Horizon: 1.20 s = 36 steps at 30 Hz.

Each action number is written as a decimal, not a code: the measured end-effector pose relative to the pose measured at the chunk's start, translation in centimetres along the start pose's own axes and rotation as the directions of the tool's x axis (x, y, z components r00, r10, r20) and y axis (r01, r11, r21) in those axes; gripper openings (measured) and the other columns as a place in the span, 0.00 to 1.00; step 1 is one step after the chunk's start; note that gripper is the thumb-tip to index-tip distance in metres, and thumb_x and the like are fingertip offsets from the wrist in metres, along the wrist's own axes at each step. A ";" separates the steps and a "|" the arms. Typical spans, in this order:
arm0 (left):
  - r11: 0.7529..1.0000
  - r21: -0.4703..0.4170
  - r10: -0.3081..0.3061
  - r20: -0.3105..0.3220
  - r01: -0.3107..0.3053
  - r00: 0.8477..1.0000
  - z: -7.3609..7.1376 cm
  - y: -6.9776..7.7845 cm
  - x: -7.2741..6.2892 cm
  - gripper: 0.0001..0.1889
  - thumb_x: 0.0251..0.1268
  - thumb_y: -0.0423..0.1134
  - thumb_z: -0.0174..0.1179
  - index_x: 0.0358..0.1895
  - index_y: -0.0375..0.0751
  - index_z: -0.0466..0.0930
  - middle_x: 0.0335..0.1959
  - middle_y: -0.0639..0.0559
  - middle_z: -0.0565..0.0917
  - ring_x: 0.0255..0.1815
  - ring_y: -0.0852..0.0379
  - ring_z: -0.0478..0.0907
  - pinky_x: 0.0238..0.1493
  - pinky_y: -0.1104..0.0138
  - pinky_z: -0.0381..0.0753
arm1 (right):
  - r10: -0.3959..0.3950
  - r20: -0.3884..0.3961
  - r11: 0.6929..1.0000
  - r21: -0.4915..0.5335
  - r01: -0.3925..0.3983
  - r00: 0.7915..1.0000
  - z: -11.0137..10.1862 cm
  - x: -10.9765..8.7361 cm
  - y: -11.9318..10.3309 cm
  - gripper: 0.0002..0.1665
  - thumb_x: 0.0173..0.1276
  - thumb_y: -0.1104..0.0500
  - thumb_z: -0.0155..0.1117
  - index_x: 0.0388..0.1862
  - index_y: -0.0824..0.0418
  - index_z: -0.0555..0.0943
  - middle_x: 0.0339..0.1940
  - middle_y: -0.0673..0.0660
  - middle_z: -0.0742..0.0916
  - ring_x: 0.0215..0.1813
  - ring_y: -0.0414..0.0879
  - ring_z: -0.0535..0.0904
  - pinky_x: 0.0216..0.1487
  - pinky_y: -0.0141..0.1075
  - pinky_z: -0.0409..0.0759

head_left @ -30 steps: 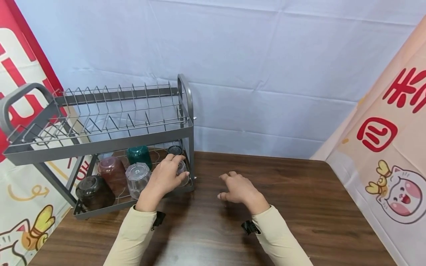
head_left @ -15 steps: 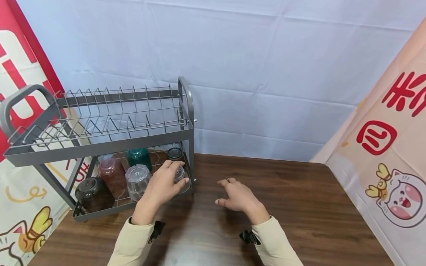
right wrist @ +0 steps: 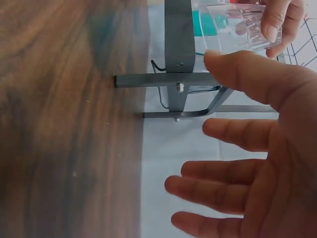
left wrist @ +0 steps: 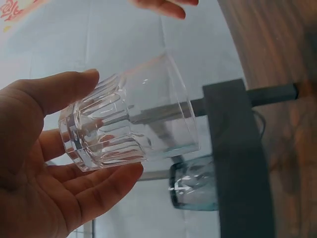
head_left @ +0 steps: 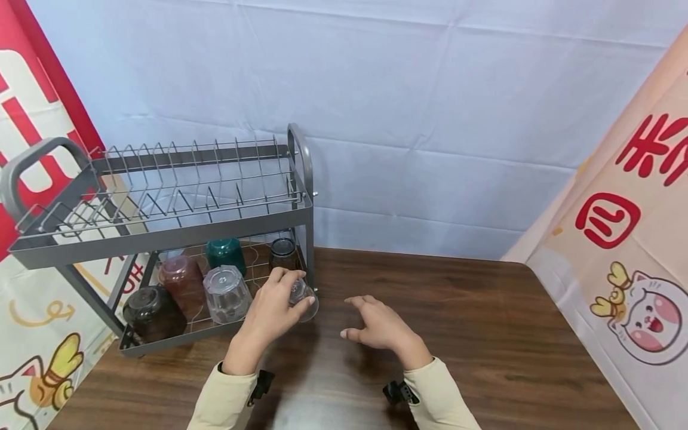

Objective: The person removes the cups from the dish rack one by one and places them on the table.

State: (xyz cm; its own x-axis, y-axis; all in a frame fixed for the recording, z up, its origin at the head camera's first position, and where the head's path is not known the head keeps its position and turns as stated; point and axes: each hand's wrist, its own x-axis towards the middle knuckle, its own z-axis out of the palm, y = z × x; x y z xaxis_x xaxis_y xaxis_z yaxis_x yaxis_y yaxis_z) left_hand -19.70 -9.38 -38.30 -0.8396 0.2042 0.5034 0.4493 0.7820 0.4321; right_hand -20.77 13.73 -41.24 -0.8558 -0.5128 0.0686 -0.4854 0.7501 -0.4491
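A clear glass (left wrist: 133, 116) is upside down in my left hand (head_left: 274, 306), which grips it near its base between thumb and fingers. In the head view the glass sits at the front right corner of the dish rack (head_left: 161, 239), partly hidden by the hand. My right hand (head_left: 378, 325) hovers over the table to the right, fingers spread and holding nothing. Behind the left hand a dark glass (head_left: 283, 254) stands upside down on the lower shelf. Left of that hand is another clear glass (head_left: 227, 295), also upside down.
Farther left on the lower shelf stand a pink glass (head_left: 183, 283), a teal glass (head_left: 226, 255) and a dark grey glass (head_left: 153, 313). The rack's upper tier has wire dividers. A brown wooden table (head_left: 457, 328) extends right, with a pale cloth (head_left: 430, 119) behind.
My left hand has lifted the clear glass off the lower shelf and drawn it toward me and slightly right. The right hand has shifted slightly left and nearer to me.
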 end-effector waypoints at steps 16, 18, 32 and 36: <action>0.988 -0.154 -0.011 -0.210 -0.022 0.978 2.0 0.4 -1.4 0.23 0.48 0.42 0.72 0.48 0.40 0.79 0.43 0.47 0.76 0.40 0.52 0.76 0.38 0.58 0.75 | 0.021 -0.200 0.841 0.533 0.091 0.980 1.5 -0.4 0.4 0.30 0.62 0.52 0.66 0.62 0.54 0.69 0.57 0.56 0.76 0.58 0.59 0.71 0.49 0.55 0.71; 0.983 -0.182 -0.006 -0.226 -0.036 0.974 2.3 0.5 -1.5 0.23 0.47 0.42 0.73 0.47 0.40 0.78 0.43 0.48 0.77 0.41 0.52 0.76 0.38 0.59 0.75 | 0.026 -0.191 0.809 0.580 0.091 0.981 1.8 -0.4 0.4 0.30 0.63 0.54 0.65 0.63 0.56 0.68 0.57 0.58 0.75 0.58 0.59 0.71 0.49 0.52 0.72; 0.879 -0.465 -0.155 -0.077 0.102 0.985 3.9 0.9 -2.8 0.21 0.47 0.42 0.72 0.45 0.46 0.75 0.36 0.56 0.76 0.36 0.60 0.74 0.30 0.68 0.76 | 0.107 -0.067 0.356 0.934 0.025 0.992 2.6 -0.9 -0.2 0.33 0.66 0.62 0.57 0.68 0.63 0.59 0.58 0.69 0.71 0.55 0.64 0.70 0.48 0.53 0.74; 0.800 -0.581 -0.194 -0.013 0.150 0.981 4.2 1.1 -3.1 0.20 0.49 0.41 0.71 0.45 0.43 0.74 0.35 0.54 0.76 0.36 0.58 0.74 0.32 0.68 0.78 | 0.061 -0.074 0.274 0.960 0.055 0.995 2.8 -1.0 -0.4 0.35 0.66 0.63 0.54 0.70 0.64 0.54 0.57 0.70 0.69 0.51 0.58 0.74 0.47 0.56 0.74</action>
State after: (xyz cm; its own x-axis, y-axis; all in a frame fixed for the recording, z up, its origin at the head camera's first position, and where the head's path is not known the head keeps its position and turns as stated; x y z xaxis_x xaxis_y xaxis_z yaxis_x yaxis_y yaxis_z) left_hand -17.93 -6.71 -42.55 -0.9066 0.0408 0.4200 0.4107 0.3142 0.8559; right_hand -19.22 12.71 -43.64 -0.8946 -0.4338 0.1074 -0.0087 -0.2233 -0.9747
